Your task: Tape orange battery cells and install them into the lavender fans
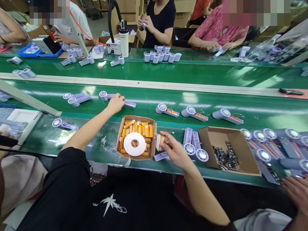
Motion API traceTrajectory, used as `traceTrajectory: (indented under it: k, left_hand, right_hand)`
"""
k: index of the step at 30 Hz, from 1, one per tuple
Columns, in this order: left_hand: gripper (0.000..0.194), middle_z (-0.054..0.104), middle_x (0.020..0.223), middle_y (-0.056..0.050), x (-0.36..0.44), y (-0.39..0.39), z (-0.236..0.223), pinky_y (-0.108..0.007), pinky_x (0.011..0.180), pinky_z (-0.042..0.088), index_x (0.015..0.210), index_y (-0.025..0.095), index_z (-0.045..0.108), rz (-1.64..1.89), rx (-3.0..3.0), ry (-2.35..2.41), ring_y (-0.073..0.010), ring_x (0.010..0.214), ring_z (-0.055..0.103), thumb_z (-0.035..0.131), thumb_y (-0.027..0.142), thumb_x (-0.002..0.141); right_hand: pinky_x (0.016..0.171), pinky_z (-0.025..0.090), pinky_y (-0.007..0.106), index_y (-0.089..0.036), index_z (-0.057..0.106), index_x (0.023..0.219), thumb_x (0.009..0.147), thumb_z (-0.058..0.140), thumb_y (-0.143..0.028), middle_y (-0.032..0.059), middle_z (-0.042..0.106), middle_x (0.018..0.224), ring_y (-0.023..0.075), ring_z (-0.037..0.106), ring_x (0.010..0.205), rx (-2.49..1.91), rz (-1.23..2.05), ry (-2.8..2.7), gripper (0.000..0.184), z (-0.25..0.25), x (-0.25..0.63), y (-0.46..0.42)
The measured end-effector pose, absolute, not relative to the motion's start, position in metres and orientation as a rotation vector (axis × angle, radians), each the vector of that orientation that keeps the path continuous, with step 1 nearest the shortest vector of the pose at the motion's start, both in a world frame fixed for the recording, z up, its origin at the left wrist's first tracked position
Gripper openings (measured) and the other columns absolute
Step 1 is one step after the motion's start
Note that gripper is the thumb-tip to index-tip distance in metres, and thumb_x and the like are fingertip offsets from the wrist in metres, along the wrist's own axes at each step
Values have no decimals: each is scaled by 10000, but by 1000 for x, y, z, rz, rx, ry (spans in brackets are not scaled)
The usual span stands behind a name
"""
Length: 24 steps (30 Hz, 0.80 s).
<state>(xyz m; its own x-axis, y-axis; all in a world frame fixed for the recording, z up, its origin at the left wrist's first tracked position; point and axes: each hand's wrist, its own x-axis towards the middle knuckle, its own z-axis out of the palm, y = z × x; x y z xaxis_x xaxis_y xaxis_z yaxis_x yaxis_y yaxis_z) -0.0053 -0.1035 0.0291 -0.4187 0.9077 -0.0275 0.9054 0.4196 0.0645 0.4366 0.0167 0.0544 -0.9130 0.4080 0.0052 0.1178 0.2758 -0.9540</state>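
Observation:
My left hand [116, 103] reaches out over the green belt, its fingers closed around the handle of a light purple handheld fan housing [103, 94] that lies there. Pinched in my right hand [175, 148] is an orange battery [162, 139] with a white piece of tape on it and a thin wire. Between my arms stands a cardboard box [119, 146] filled with orange batteries [148, 131]. A roll of white tape [128, 145] lies flat on top of them, its loose end hanging over the front edge. Below my right hand, another purple housing [161, 156] is partly hidden.
Fan housings with orange batteries [171, 112] lie along the belt to the right. A cardboard box [247, 160] of dark circuit boards [225, 157] stands beside two housings [196, 146]. Co-workers sit across the line; a neighbour's hand [297, 189] is at far right.

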Motion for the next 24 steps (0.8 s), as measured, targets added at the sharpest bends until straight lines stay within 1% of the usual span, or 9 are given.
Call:
traceTrajectory:
  k: [2, 5, 6, 8, 11, 13, 16, 21, 24]
  left_hand:
    - [243, 745, 1387, -176, 0, -80, 24, -478, 1080, 484, 1071, 213, 877, 69, 1722, 2469, -401, 1434, 474, 694, 210, 911]
    - [96, 827, 1159, -108, -6, -58, 24, -378, 979, 503, 869, 239, 869, 93, 1722, 2303, -340, 1239, 629, 798, 258, 808]
    - [81, 840, 1096, -74, -10, -54, 26, -339, 937, 502, 839, 250, 866, 111, 1710, 2253, -303, 1152, 670, 815, 289, 790]
    - [145, 855, 1033, -18, -20, -52, 32, -276, 861, 490, 875, 264, 879, 169, 1678, 2173, -233, 1006, 711, 808, 368, 803]
    - [324, 859, 986, -18, -23, -55, 36, -252, 793, 470, 1026, 223, 896, 278, 1616, 2155, -192, 884, 711, 728, 464, 888]
    - [372, 852, 950, -33, -17, -57, 33, -260, 774, 459, 1071, 197, 890, 340, 1571, 2202, -190, 844, 698, 699, 478, 919]
    - [323, 846, 931, -39, -7, -55, 26, -268, 762, 446, 1048, 213, 884, 402, 1515, 2285, -199, 848, 696, 718, 458, 919]
    - [218, 853, 931, -66, 4, -47, 24, -286, 782, 451, 946, 222, 879, 448, 1475, 2326, -225, 882, 724, 774, 406, 893]
    - [235, 866, 986, -110, 11, -43, 30, -310, 805, 471, 973, 200, 888, 453, 1476, 2331, -259, 933, 748, 749, 375, 903]
  right_hand:
    - [955, 656, 420, -261, 594, 1533, 1100, 598, -511, 88, 847, 1098, 241, 789, 934, -387, 1603, -2300, 500, 67, 407, 37]
    - [1092, 604, 456, -262, 587, 1535, 1090, 604, -452, 124, 830, 1317, 256, 793, 1103, -232, 1472, -2343, 485, 83, 346, 64]
    - [1105, 592, 452, -251, 581, 1551, 1084, 612, -425, 119, 839, 1292, 259, 793, 1124, -200, 1426, -2382, 499, 85, 323, 71]
    - [1059, 593, 415, -219, 565, 1583, 1066, 641, -367, 87, 866, 1119, 253, 801, 1061, -181, 1328, -2481, 543, 83, 277, 79]
    - [951, 584, 347, -212, 603, 1557, 1029, 719, -303, 44, 859, 957, 243, 800, 926, -241, 1104, -2695, 548, 70, 220, 81]
    - [933, 576, 328, -229, 661, 1500, 1007, 762, -283, 51, 867, 971, 249, 808, 924, -261, 969, -2820, 505, 60, 197, 78]
    - [947, 582, 333, -241, 695, 1481, 1007, 774, -291, 81, 882, 1044, 271, 820, 963, -240, 897, -2896, 483, 51, 190, 74]
    - [1001, 581, 345, -248, 536, 1675, 1122, 614, -361, 111, 871, 1225, 282, 813, 1120, -251, 725, -3017, 569, 52, 204, 76]
    - [1005, 582, 351, -257, 540, 1687, 1130, 603, -406, 136, 857, 1280, 307, 812, 1155, -278, 523, -3186, 579, 56, 204, 74]
